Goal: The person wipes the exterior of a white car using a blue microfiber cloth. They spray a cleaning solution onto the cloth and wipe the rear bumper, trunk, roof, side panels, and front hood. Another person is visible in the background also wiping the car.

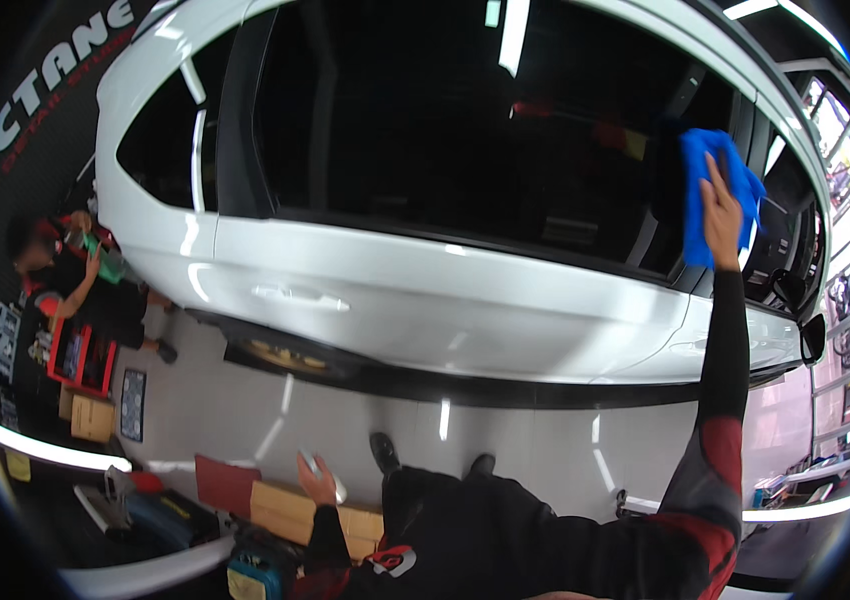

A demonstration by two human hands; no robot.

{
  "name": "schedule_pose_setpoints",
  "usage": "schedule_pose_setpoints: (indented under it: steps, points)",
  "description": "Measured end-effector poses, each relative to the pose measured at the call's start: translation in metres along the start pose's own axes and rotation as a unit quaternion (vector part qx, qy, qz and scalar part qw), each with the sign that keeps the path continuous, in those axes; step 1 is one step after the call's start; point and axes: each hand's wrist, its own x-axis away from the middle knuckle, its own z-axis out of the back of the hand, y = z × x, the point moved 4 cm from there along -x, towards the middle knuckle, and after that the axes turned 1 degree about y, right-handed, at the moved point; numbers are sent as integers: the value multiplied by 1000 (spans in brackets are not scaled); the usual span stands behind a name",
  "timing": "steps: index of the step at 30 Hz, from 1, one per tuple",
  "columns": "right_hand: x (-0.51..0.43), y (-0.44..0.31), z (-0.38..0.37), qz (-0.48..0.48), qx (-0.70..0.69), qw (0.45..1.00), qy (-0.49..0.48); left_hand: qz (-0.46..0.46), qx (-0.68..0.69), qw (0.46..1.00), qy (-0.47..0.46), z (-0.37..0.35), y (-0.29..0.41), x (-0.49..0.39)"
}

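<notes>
My right hand [722, 214] presses a blue cloth [699, 225] flat against the side glass of a white car, near the pillar between the dark windows. That arm is stretched out far to the right. The dark rear door window [455, 142] reflects ceiling lights. Beneath it runs the white door panel [470, 307] with its door handle [301, 298]. Low at my left side, my left hand [317, 480] grips a small pale object [341, 492], mostly covered by the fingers, so its kind cannot be told.
Another person [72, 270] stands at the car's left end, holding something green. Near them are a red tool cart [83, 358] and a cardboard box [92, 418]. Behind my left arm lie more cardboard boxes [282, 508] and a teal case [254, 574]. A side mirror [813, 339] juts out at right.
</notes>
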Motion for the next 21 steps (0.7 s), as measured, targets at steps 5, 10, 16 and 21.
schedule_pose_setpoints:
  steps: [5, 10, 16, 21]
  points:
    - [-114, -7, -78, -269, 208, 911, 234, 67, 2, 997, 49, -3, -54, -3]
    - [-211, -314, -246, -103, 381, 867, 304, 93, 21, 993, -67, -34, -69, -64]
    - [-233, -621, -382, 56, -54, 993, 90, -55, 118, 982, -138, -78, -25, -173]
    - [-231, -546, -331, 224, -134, 965, 30, -74, 89, 959, -258, -103, 9, -223]
